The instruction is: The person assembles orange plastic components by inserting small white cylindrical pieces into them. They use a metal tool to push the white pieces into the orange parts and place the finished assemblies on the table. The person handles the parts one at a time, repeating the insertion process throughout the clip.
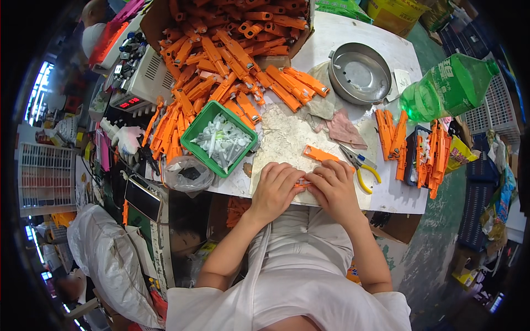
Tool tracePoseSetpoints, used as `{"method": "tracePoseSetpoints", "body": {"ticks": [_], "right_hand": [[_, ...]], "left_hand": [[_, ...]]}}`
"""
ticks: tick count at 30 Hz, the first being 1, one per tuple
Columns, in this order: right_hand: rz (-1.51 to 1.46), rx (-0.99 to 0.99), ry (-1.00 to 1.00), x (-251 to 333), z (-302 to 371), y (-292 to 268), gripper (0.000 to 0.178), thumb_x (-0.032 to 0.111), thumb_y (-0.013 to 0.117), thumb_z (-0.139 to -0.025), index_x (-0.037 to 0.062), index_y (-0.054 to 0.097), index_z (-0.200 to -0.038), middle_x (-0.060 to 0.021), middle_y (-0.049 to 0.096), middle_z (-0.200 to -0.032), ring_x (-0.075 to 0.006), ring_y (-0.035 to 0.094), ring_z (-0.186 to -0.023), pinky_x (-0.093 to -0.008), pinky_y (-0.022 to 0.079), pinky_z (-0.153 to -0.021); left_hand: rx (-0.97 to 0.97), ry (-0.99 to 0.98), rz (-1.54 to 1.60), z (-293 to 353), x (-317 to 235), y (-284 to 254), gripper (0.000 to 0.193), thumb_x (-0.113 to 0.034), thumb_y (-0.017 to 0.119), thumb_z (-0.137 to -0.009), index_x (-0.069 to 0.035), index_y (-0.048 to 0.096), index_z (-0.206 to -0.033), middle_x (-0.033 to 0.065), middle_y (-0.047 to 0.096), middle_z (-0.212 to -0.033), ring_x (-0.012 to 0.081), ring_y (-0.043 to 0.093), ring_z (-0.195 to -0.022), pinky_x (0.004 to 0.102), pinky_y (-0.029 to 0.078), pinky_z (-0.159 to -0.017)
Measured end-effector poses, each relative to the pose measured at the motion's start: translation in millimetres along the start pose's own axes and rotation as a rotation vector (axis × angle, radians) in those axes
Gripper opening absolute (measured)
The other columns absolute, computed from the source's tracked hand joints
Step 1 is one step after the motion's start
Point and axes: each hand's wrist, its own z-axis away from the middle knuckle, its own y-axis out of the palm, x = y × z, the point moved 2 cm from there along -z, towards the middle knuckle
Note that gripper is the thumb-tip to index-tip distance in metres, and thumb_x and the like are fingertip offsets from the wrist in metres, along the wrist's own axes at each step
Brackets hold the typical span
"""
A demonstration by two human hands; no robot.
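Currently, my left hand (276, 189) and right hand (335, 186) grasp one orange plastic casing (302, 183) at the near edge of the counter (395, 193), apparently unfinished. Whether the heaped casings (234, 51) beyond are done or awaiting work, I cannot tell.

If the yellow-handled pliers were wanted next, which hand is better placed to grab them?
Probably the right hand: the pliers lie close beside it, on its outer side. The left hand is farther off, across the orange piece both hands hold.
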Motion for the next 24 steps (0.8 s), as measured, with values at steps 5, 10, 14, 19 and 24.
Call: {"method": "tracePoseSetpoints", "body": {"ticks": [5,10,14,19,24], "right_hand": [[-0.059,-0.046,0.099,-2.9,4.1,-5.1,0.031,0.018,0.069,-0.075,0.0121,0.062,-0.105,-0.0030,0.056,-0.106,-0.0244,0.045,-0.114,-0.0454,0.030,-0.100],[-0.010,-0.032,0.030,-5.5,5.7,-1.5,0.031,0.018,0.069,-0.075,0.0121,0.062,-0.105,-0.0027,0.057,-0.104,-0.0236,0.048,-0.111,-0.0459,0.030,-0.100],[0.042,-0.027,0.006,-6.1,5.3,-2.3,0.029,0.018,0.068,-0.076,0.0129,0.062,-0.104,-0.0021,0.057,-0.103,-0.0226,0.049,-0.109,-0.0464,0.030,-0.100],[0.034,-0.016,0.002,-6.8,4.8,-2.6,0.029,0.019,0.068,-0.076,0.0135,0.062,-0.104,-0.0016,0.057,-0.103,-0.0223,0.049,-0.108,-0.0468,0.030,-0.100],[0.033,-0.116,-0.008,-4.4,14.0,-3.4,0.028,0.019,0.070,-0.074,0.0161,0.064,-0.102,-0.0005,0.056,-0.104,-0.0223,0.048,-0.108,-0.0471,0.030,-0.100]], "left_hand": [[0.008,0.001,0.003,-0.2,-0.5,-1.1,0.041,-0.012,0.073,-0.070,-0.006,0.056,-0.107,0.0066,0.058,-0.100,0.0265,0.052,-0.100,0.0432,0.038,-0.091],[-0.001,0.034,-0.018,-1.4,-2.0,-1.4,0.038,-0.012,0.073,-0.070,-0.007,0.058,-0.105,0.0057,0.057,-0.099,0.0264,0.052,-0.099,0.0429,0.039,-0.090],[-0.007,0.041,-0.011,-0.6,-1.0,-0.4,0.037,-0.012,0.073,-0.070,-0.009,0.059,-0.104,0.0051,0.057,-0.098,0.0260,0.052,-0.098,0.0427,0.039,-0.089],[-0.002,0.050,-0.024,-0.5,-0.8,-0.1,0.036,-0.012,0.072,-0.070,-0.011,0.060,-0.103,0.0046,0.056,-0.097,0.0254,0.052,-0.098,0.0421,0.039,-0.089],[0.021,0.045,-0.040,-2.2,-2.4,-1.3,0.032,-0.013,0.072,-0.070,-0.011,0.062,-0.100,0.0048,0.056,-0.097,0.0251,0.052,-0.099,0.0422,0.039,-0.089]]}}
